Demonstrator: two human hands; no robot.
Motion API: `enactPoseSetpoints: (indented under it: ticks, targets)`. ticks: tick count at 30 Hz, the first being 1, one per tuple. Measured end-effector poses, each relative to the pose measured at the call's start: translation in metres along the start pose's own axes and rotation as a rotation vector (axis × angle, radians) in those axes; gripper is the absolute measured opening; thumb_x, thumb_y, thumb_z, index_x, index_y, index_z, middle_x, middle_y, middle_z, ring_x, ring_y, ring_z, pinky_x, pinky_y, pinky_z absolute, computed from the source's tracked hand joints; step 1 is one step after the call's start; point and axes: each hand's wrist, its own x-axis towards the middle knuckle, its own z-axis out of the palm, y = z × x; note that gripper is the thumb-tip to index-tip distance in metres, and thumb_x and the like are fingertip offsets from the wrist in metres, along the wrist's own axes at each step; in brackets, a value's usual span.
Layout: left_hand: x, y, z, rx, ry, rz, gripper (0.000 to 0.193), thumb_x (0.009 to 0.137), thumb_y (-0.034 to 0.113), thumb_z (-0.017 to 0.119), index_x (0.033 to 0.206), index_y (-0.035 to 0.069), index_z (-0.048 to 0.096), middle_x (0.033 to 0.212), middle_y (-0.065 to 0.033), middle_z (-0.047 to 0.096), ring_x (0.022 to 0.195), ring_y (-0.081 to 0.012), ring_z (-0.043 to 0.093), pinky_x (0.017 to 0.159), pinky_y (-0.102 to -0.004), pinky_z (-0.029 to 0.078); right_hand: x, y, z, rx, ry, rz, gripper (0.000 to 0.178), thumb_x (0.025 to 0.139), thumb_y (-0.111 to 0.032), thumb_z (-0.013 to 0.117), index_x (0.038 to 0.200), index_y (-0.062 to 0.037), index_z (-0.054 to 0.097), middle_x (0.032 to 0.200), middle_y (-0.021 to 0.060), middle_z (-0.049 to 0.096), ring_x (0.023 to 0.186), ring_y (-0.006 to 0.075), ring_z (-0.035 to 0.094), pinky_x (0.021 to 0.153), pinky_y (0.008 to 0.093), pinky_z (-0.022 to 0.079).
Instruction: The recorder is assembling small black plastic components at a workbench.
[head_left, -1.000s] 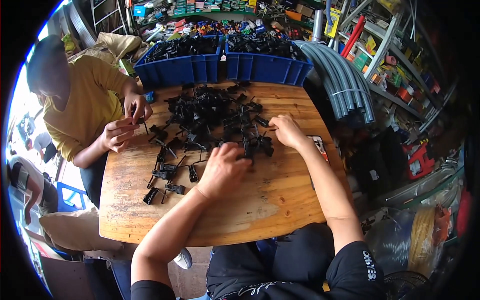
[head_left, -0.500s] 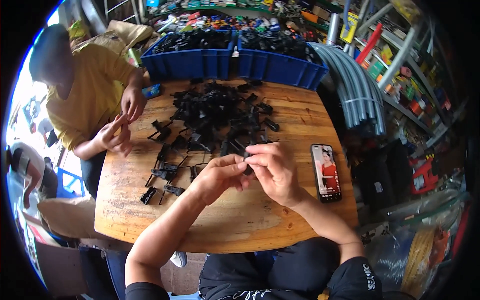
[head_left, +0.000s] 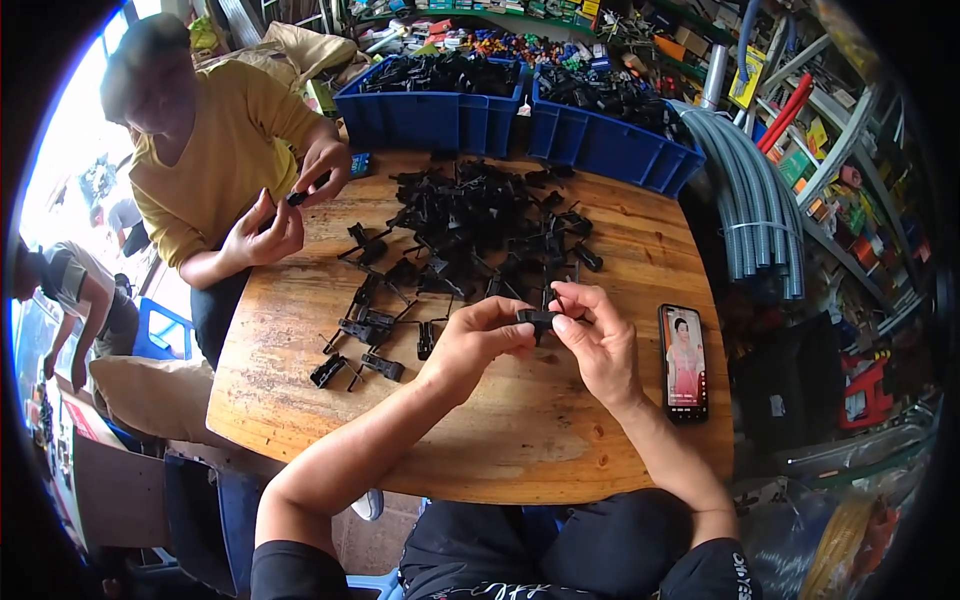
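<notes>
Above the near middle of the wooden table (head_left: 480,455), a small black plastic part (head_left: 537,318) is held between both my hands. My left hand (head_left: 480,340) pinches its left end with thumb and fingers. On the other end, my right hand (head_left: 600,345) closes with its thumb, and a thin black piece stands up beside its fingertips. Just beyond my hands lies a heap of similar black plastic parts (head_left: 455,205), some with thin rods. A few loose ones, such as a black clip-like part (head_left: 328,371), lie left of my left hand.
Two blue crates (head_left: 430,122) full of black parts stand along the far edge. A phone (head_left: 684,362) with a lit screen lies at the right. Across the left corner, a person in a yellow top (head_left: 225,150) handles a black part. Coiled grey conduit (head_left: 755,200) hangs at the right.
The view has shifted, so the table sits further right. My hands have drawn slightly apart, showing more of the black part. The co-worker's hands have separated, with a black part visible.
</notes>
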Motion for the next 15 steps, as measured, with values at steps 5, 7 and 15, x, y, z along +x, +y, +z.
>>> enactPoseSetpoints:
  ticks: [5,7,15]
  targets:
    - [-0.004,0.003,0.005,0.188,0.060,0.115,0.021,0.080,0.005,0.065,0.098,-0.003,0.059,0.082,-0.0050,0.061,0.070,-0.0102,0.058,0.065,-0.0233,0.047,0.001,-0.005,-0.005,-0.186,-0.079,-0.148,0.014,0.086,-0.004,0.057,0.100,-0.0027,0.061,0.092,0.0024,0.055,0.084,0.0072,0.052,0.073,0.0204,0.046]
    - [-0.005,0.001,0.005,0.284,0.069,0.186,0.021,0.079,0.004,0.066,0.097,-0.004,0.060,0.082,-0.0051,0.060,0.069,-0.0106,0.059,0.064,-0.0233,0.047,0.002,-0.003,-0.001,-0.281,-0.086,-0.227,0.010,0.086,-0.006,0.058,0.095,-0.0031,0.062,0.092,0.0034,0.056,0.082,0.0072,0.052,0.070,0.0207,0.045]
    - [-0.014,0.004,0.011,0.863,0.093,0.651,0.028,0.071,-0.003,0.069,0.097,-0.003,0.062,0.086,-0.0081,0.059,0.074,-0.0135,0.059,0.064,-0.0247,0.049,0.002,0.001,-0.005,0.312,-0.172,0.367,0.013,0.089,-0.012,0.055,0.094,-0.0004,0.058,0.087,0.0011,0.059,0.084,0.0062,0.052,0.076,0.0196,0.041]
